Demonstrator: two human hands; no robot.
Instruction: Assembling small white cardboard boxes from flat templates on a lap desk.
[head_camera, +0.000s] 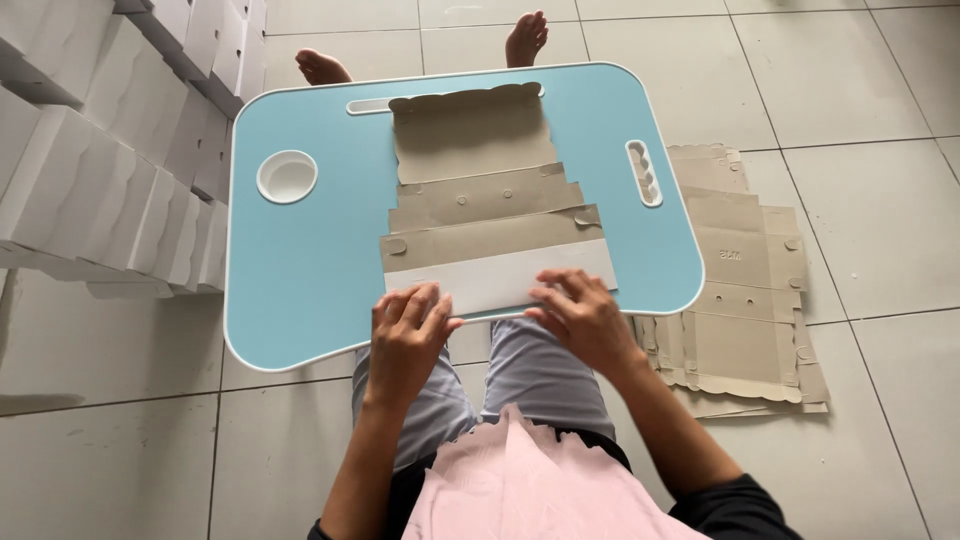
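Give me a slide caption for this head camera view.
Both hands, left and right, press a folded cardboard flap on a blue lap table.

Flat box blank (480, 200) on lap desk (290, 270)

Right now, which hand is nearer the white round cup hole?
Left. The left hand lies below the cup hole; the right hand is farther across the cardboard.

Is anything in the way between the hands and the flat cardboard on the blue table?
Nothing visible is. The left hand and the right hand both rest directly on the near white flap of the flat cardboard box blank, which lies on the blue lap table. No other thing lies between them.
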